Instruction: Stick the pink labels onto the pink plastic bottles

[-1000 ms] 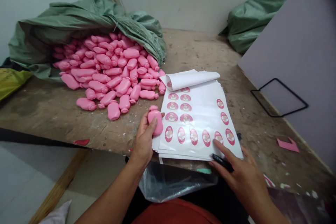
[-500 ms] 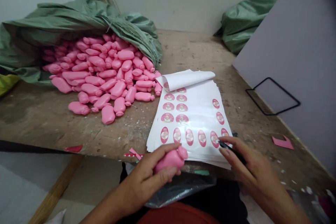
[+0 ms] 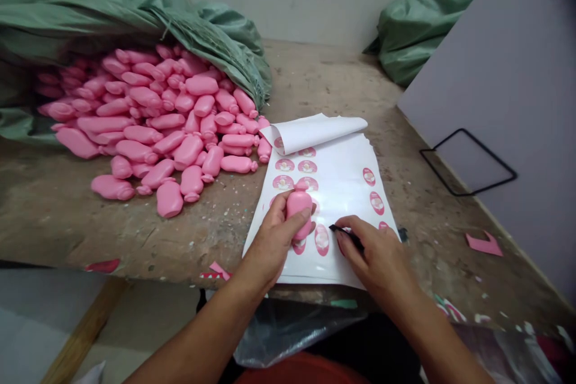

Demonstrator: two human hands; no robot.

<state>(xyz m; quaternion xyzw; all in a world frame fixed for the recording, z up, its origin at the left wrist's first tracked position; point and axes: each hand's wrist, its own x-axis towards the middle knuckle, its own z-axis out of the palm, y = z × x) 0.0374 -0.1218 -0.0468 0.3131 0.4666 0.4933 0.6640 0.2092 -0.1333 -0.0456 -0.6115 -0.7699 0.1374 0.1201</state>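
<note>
A small pink plastic bottle (image 3: 299,211) stands upright in my left hand (image 3: 270,246), its fingers wrapped around it over the lower left part of a sticker sheet (image 3: 339,174). Pinched in my right hand (image 3: 380,258) is a slim black pointed tool (image 3: 347,233); its exact kind is hard to make out. Its tip is just right of an oval pink sticker (image 3: 321,240) in the bottom row. My hands cover other stickers in that row. The sheet lies on a stack, with the top end of a sheet curled back.
A green woven sack (image 3: 135,6) lies at the left, spilling many pink bottles (image 3: 146,96) onto the wooden table (image 3: 310,72). Another green sack (image 3: 418,30) is at the back right. A purple panel (image 3: 495,90) with a black wire frame (image 3: 468,162) borders the right.
My left hand has lifted the bottle from the table's front edge to over the sheet and turned it upright. My right hand has moved left along the bottom sticker row. The view has shifted slightly.
</note>
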